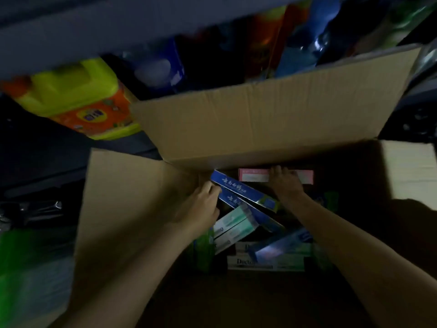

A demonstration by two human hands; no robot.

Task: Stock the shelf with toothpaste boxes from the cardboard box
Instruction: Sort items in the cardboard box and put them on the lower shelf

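Observation:
An open cardboard box (260, 119) fills the middle of the dim head view, with several toothpaste boxes lying loose inside. My left hand (201, 204) grips the near end of a blue toothpaste box (246, 191) that lies slanted across a second blue one. My right hand (285, 182) reaches to the far wall of the carton, its fingers curled over a pink toothpaste box (254, 175). Mint-green boxes (233, 224) and white boxes (250, 261) lie below. Both forearms reach in from the bottom edge.
A shelf board (118, 27) runs overhead at the top. A yellow and orange detergent jug (78, 95) stands at the left under it, with blue and red packages (272, 43) behind the carton. Green packs (28, 268) sit at the lower left.

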